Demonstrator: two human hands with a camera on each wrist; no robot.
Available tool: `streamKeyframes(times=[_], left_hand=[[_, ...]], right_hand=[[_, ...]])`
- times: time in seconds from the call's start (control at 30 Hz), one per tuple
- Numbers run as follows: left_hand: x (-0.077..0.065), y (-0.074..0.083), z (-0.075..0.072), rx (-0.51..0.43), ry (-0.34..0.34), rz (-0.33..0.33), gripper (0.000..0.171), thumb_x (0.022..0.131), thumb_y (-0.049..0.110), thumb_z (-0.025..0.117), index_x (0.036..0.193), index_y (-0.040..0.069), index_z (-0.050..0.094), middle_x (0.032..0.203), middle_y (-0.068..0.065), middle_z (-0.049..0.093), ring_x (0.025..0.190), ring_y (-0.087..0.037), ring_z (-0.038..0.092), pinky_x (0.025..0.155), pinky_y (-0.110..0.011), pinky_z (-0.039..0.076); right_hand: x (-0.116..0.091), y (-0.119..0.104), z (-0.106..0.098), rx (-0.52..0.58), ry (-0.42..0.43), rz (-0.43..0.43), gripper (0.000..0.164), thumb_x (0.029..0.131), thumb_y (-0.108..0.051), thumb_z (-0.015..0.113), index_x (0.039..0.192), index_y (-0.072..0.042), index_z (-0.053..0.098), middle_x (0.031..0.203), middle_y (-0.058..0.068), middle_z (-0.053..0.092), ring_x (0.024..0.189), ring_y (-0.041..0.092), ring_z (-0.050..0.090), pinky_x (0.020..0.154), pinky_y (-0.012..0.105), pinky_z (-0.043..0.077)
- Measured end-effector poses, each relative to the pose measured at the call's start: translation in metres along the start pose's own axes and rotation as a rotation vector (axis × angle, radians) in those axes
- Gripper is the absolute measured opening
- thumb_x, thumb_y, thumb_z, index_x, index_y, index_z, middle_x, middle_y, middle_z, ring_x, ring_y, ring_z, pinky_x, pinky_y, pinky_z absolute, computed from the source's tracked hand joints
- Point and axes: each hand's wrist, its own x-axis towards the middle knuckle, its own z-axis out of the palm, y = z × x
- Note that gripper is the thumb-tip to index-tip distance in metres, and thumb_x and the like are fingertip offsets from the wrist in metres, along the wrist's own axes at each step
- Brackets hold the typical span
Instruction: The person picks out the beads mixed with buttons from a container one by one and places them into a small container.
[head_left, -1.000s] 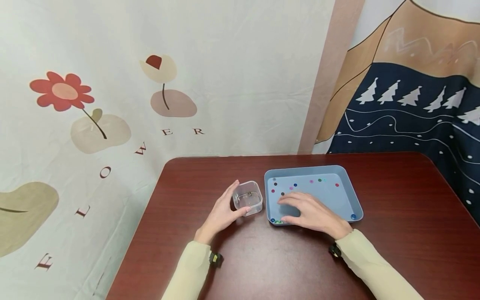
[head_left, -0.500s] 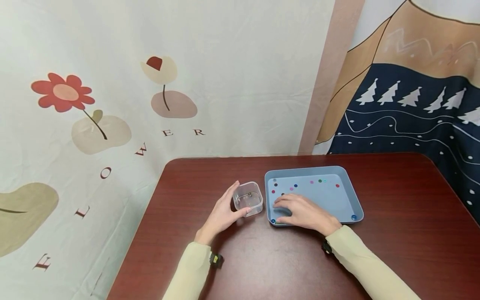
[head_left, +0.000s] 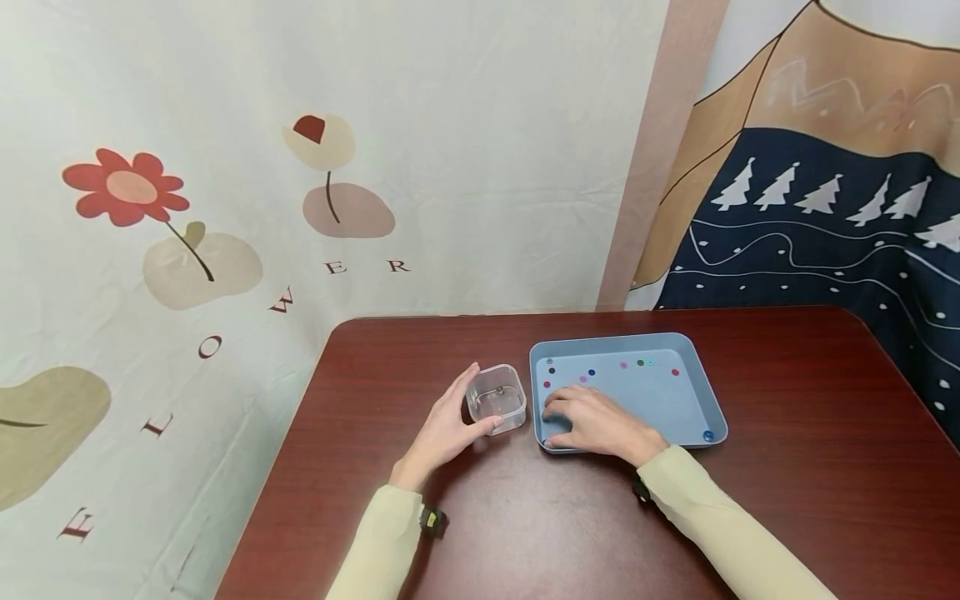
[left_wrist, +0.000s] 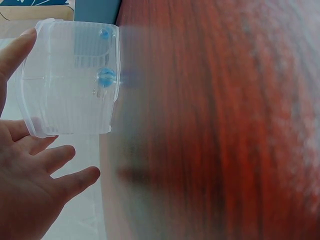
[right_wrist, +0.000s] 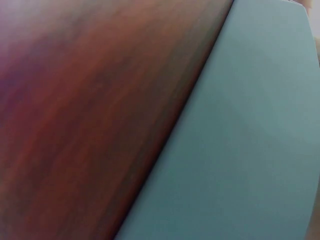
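Over the tray [head_left: 663, 408], near its left end, the right grip [head_left: 600, 425] bends, pinching or not I cannot tell; just left, the left grip [head_left: 444, 425] clasps the clear box [head_left: 513, 420]. Little shows inside, several beads [head_left: 591, 372] lie in the tray: probably early. Box squarish, mouth up; tray's long axis runs sideways

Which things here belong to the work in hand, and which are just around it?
In the work:
left hand, holding the clear container
right hand, over the blue tray
small coloured pieces in the tray

Just around it:
table
flower-printed backdrop
tree-printed backdrop
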Motion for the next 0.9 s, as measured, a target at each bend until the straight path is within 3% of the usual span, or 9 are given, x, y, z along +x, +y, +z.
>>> streamKeyframes(times=[0.53, 0.9], left_hand=[[-0.0001, 0.0004, 0.0004, -0.004, 0.008, 0.008, 0.095, 0.088, 0.042, 0.082, 0.162, 0.009, 0.033, 0.167, -0.003, 0.033, 0.150, -0.026, 0.037, 0.120, -0.049, 0.032], [-0.0001, -0.0006, 0.0012, 0.011, 0.008, -0.004, 0.095, 0.088, 0.042, 0.082, 0.163, 0.009, 0.033, 0.168, -0.002, 0.033, 0.150, -0.024, 0.037, 0.119, -0.049, 0.033]], right_hand=[[0.0068, -0.0049, 0.0005, -0.027, 0.003, 0.004, 0.028, 0.084, -0.036, 0.087, 0.101, -0.015, 0.079, 0.111, 0.001, 0.068, 0.107, 0.024, 0.062, 0.091, 0.048, 0.053], [0.0086, -0.0047, 0.0007, -0.066, 0.018, -0.094, 0.016, 0.088, -0.029, 0.085, 0.094, -0.015, 0.081, 0.101, -0.001, 0.070, 0.095, 0.019, 0.064, 0.083, 0.039, 0.055]])
